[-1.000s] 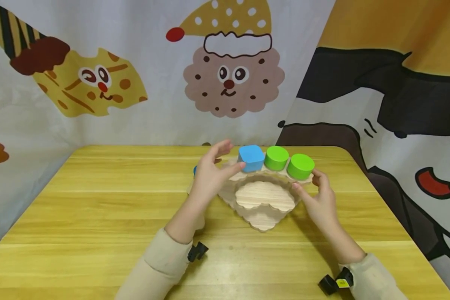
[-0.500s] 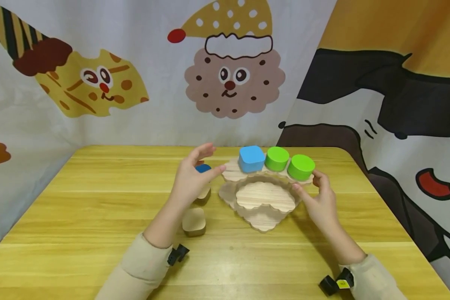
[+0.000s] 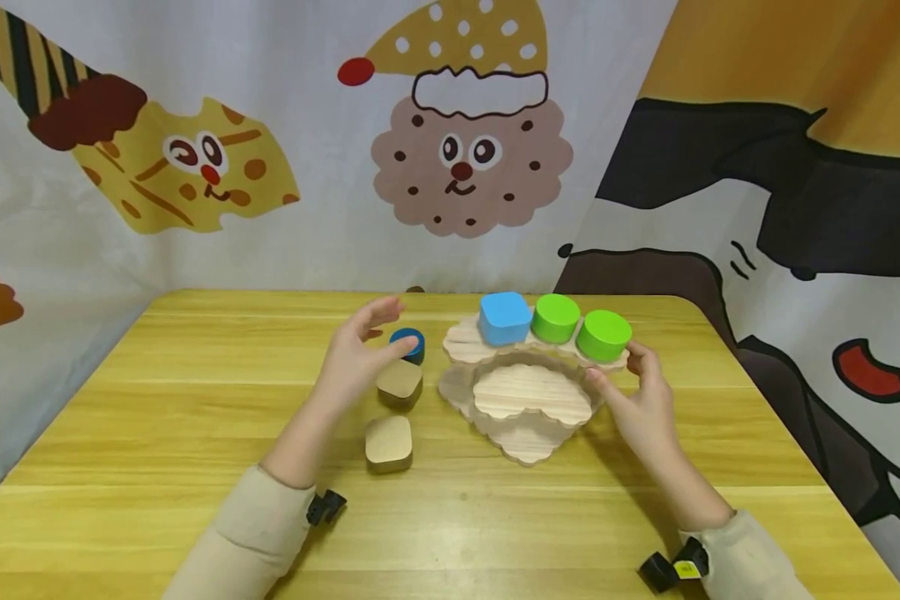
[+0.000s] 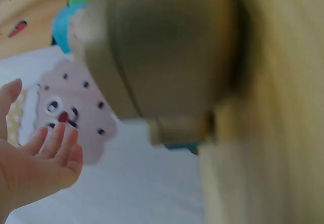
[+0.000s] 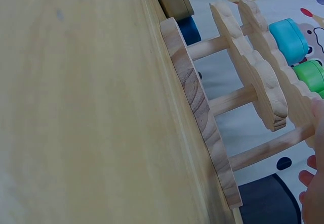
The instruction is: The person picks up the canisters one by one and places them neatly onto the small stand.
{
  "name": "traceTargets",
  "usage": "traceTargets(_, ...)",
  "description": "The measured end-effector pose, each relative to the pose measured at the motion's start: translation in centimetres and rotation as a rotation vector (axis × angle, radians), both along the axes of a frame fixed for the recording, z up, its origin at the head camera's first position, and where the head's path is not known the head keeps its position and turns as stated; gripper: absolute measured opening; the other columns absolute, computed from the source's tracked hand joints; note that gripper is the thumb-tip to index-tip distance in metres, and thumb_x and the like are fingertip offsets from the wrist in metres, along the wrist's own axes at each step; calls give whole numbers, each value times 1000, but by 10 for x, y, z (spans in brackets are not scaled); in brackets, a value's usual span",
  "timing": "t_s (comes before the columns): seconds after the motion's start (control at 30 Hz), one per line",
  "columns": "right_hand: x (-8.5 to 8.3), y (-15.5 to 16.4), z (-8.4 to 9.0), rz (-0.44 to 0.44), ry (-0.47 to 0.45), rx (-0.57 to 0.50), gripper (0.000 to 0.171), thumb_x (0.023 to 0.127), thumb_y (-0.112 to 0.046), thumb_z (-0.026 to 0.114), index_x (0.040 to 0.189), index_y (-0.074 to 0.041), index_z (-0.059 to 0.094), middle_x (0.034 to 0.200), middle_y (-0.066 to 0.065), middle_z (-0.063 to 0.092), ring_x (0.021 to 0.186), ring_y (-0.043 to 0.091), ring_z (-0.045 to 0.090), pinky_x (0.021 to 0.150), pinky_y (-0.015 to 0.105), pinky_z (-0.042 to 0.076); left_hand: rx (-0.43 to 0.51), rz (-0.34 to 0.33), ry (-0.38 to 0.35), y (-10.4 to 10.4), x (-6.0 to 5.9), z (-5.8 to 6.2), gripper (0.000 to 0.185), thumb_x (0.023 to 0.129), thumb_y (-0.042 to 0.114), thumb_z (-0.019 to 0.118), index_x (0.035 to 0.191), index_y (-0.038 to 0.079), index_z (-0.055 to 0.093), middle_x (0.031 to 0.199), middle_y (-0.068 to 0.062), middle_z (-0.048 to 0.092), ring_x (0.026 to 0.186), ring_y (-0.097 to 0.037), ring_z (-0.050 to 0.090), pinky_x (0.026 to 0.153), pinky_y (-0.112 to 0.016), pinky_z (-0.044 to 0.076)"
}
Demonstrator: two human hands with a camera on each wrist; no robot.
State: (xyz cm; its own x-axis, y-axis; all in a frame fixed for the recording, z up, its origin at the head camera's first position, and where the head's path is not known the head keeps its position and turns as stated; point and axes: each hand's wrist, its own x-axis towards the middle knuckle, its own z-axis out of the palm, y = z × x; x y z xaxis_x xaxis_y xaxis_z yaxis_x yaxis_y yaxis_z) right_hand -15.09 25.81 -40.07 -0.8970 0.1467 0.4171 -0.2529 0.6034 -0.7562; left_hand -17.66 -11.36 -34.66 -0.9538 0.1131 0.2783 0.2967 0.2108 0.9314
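Note:
A tiered wooden stand (image 3: 531,393) with scalloped shelves stands right of centre in the head view. On its top shelf sit a light blue square tin (image 3: 505,320) and two round green tins (image 3: 556,320). My right hand (image 3: 640,404) holds the right end of that shelf, thumb in front and fingers behind. Left of the stand, my left hand (image 3: 348,358) hovers with fingers spread and nothing in them. Its thumb overlaps a dark blue round tin (image 3: 414,350) in view; contact cannot be told. Two gold square tins (image 3: 400,385) stand nearer me; one gold tin (image 4: 167,47) fills the left wrist view.
Everything stands on a light wooden table (image 3: 195,417). Behind its far edge hangs a cartoon-print curtain (image 3: 315,250). Dowels (image 5: 233,100) join the stand's shelves to its base (image 5: 197,107).
My left hand has drawn away from the light blue tin, moving left and towards me, uncovering the dark blue and gold tins. My right hand has stayed on the stand.

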Motion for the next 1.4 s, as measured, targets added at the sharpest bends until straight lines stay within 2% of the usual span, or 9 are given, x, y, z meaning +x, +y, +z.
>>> traceTargets(0.27, 0, 0, 0, -3, -4, 8, 63, 87, -22, 73, 135, 3, 40, 130, 25, 48, 115, 39, 44, 94, 58, 33, 61, 13, -82, -23, -22, -20, 57, 87, 14, 72, 137, 3, 48, 130, -13, 55, 120, -25, 48, 101, -47, 34)
traceTargets(0.4, 0, 0, 1, 1, -2, 4, 64, 87, -21, 73, 135, 4, 40, 130, 25, 48, 115, 39, 44, 94, 58, 33, 46, -2, -112, -29, -30, -26, 60, 87, 15, 72, 139, 2, 45, 131, -16, 54, 122, -28, 47, 101, -45, 35)
traceTargets(0.63, 1, 0, 0, -4, -15, 2, 65, 87, -23, 73, 136, 3, 40, 130, 25, 48, 116, 39, 43, 95, 58, 33, -3, -58, -220, -34, -42, -41, 63, 89, 17, 71, 143, 3, 42, 136, -16, 49, 127, -33, 43, 101, -45, 39)
traceTargets(0.87, 0, 0, -1, 0, -9, -7, 65, 87, -23, 73, 136, 3, 39, 129, 26, 50, 116, 40, 43, 95, 58, 33, -60, -139, -236, -40, -57, -60, 65, 91, 20, 68, 146, 4, 37, 139, -21, 45, 127, -31, 42, 103, -47, 35)
traceTargets(1.03, 0, 1, -1, 1, -8, 8, 65, 87, -23, 73, 136, 3, 39, 130, 26, 48, 115, 40, 44, 94, 59, 34, -45, -203, -267, -39, -67, -71, 66, 92, 21, 67, 146, 3, 36, 141, -18, 44, 128, -30, 41, 104, -48, 33)
traceTargets(1.3, 0, 1, 1, 0, 3, 22, 64, 87, -23, 73, 135, 3, 40, 130, 26, 49, 116, 41, 44, 95, 59, 34, 13, -278, -308, -37, -76, -81, 62, 95, 20, 62, 147, 3, 33, 145, -17, 40, 130, -31, 39, 105, -50, 31)
traceTargets(1.4, 0, 1, 0, -2, 11, 24, 64, 87, -23, 73, 135, 3, 40, 129, 25, 50, 115, 40, 44, 94, 59, 34, 17, -294, -312, -37, -76, -77, 62, 95, 16, 62, 147, 1, 32, 145, -18, 40, 131, -32, 38, 105, -50, 31)
